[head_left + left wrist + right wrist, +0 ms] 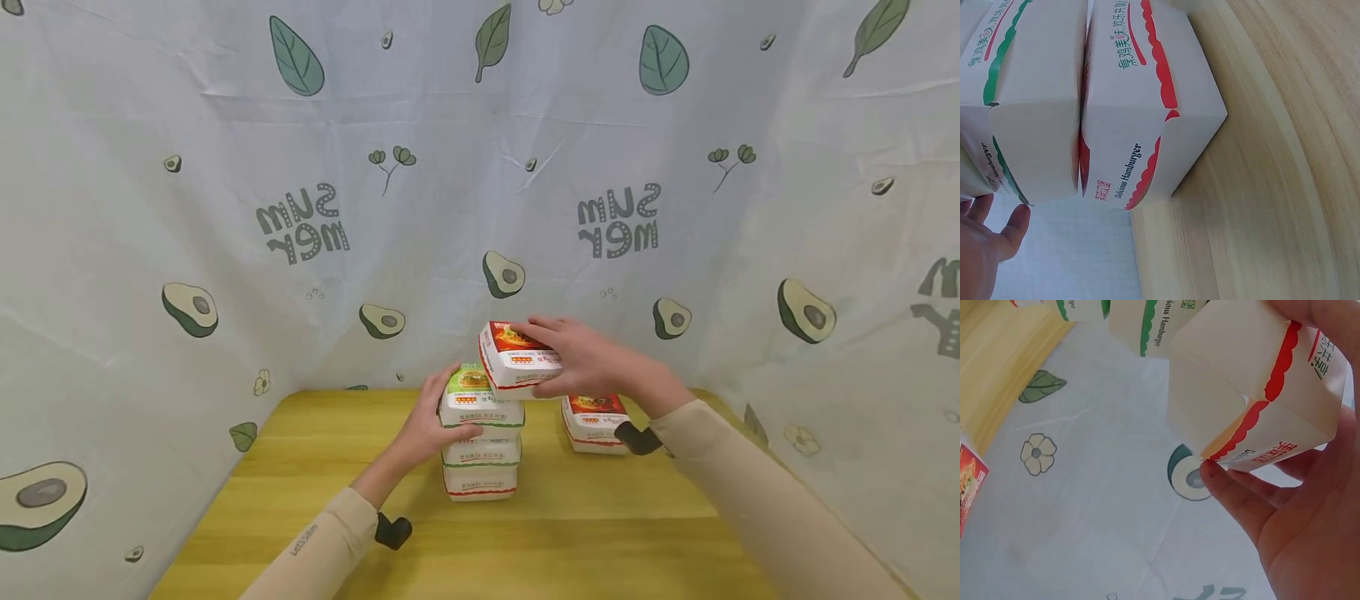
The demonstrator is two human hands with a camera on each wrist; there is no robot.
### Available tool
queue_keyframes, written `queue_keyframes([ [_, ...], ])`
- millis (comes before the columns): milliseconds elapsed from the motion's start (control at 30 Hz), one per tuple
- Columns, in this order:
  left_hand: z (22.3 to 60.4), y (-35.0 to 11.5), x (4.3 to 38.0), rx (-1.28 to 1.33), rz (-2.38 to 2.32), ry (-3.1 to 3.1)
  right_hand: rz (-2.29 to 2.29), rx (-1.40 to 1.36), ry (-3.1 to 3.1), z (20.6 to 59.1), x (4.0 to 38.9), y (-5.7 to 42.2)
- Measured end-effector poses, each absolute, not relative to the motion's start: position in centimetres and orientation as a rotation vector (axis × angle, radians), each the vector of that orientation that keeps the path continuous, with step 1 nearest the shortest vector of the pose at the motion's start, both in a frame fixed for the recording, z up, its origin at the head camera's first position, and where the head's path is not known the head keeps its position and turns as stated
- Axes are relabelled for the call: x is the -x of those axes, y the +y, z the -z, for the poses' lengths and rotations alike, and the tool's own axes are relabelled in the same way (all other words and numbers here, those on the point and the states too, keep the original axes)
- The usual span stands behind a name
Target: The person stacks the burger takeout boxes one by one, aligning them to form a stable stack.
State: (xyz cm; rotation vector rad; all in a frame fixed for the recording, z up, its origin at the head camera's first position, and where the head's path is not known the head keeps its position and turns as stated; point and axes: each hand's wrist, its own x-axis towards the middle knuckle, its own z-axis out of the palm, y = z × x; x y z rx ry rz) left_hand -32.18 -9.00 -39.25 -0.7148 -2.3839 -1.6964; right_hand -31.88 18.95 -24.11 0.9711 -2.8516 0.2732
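Note:
Three paper hamburger boxes stand stacked mid-table in the head view: a red-trimmed box [480,485] at the bottom, a green-trimmed box [483,452] above it, and a green-topped box [483,410] uppermost. My left hand [429,423] grips that uppermost box from its left side, thumb across the front. My right hand [588,358] holds a red-topped hamburger box [517,367], slightly tilted, over the right part of the stack; whether it touches the stack cannot be told. In the right wrist view, fingers [1241,494] and thumb span this box [1229,381].
Another red-topped hamburger box [596,425] sits on the wooden table [600,558], right of the stack and partly behind my right wrist. A pale curtain [450,208] printed with avocados and leaves hangs behind the table and along both sides.

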Motion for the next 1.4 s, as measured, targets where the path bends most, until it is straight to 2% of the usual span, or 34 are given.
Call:
queue_keyframes([
  [900,39.8,-8.9,31.9,0.732,1.742,-2.340,-0.265,-1.108,-2.783,24.1,32.1,15.4],
  [1400,39.9,-8.9,32.1,0.794,1.826,-2.263,-0.207,-1.057,-2.755,24.7,32.1,14.5],
])
